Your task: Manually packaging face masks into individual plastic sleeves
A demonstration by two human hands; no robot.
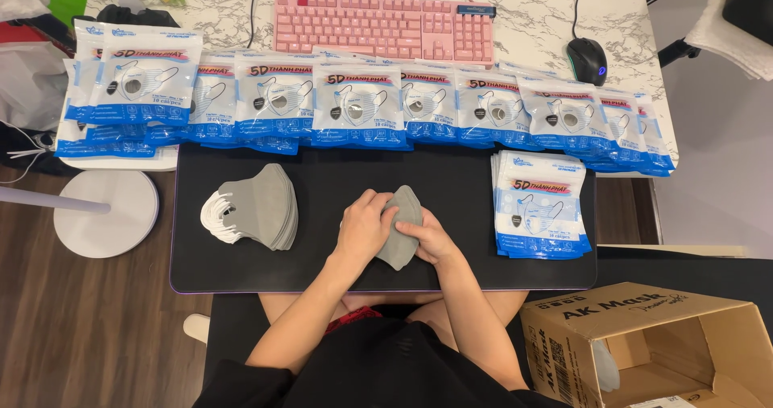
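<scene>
Both my hands hold a small stack of folded grey face masks [403,229] over the black desk mat [451,190]. My left hand [364,229] grips its left side, fingers curled over the top. My right hand [431,239] pinches its right edge. To the left on the mat lies a fanned pile of grey masks [259,207] with white ear loops. To the right sits a stack of empty blue-and-white mask bags [539,207].
A long row of filled mask packets [354,106] lines the back of the mat. Behind it are a pink keyboard [385,28] and a black mouse [588,60] on a marble-pattern desk. An open cardboard box [652,343] stands at lower right.
</scene>
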